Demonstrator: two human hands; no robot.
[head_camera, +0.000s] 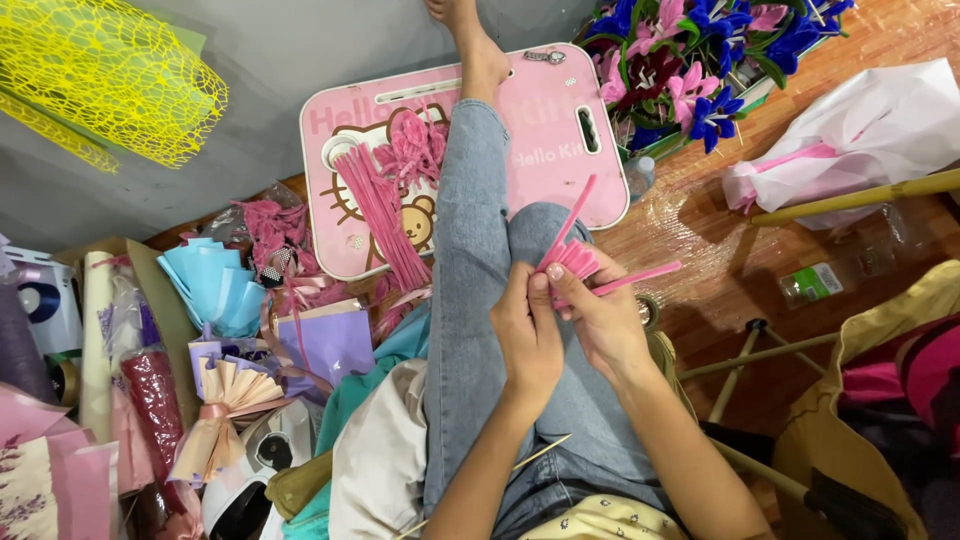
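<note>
Both hands meet over the person's lap, above the jeans. The left hand has its fingers curled and closed, and its fingertips pinch the lower part of a small bundle of pink pipe cleaners. The right hand is also closed around the same bundle from the other side, with the thumb pressing on the folded pink loops. The bundle sits between the two hands, just over the knee; one stem stands up and tilts to the right, and another stem goes out to the right, almost flat. One leg is stretched forward and lies across a pink lap table with cartoon pictures. On this table, left of the leg, there is a heap of more pink stems, some straight and some curled. Behind the table, at the top right, stands a bouquet of blue and pink flowers. At the left side of the floor lie paper fans in light blue and other wrapping papers, and a roll of yellow mesh is at the top left. A thin wooden stick rests on the lap near the left forearm.
</note>
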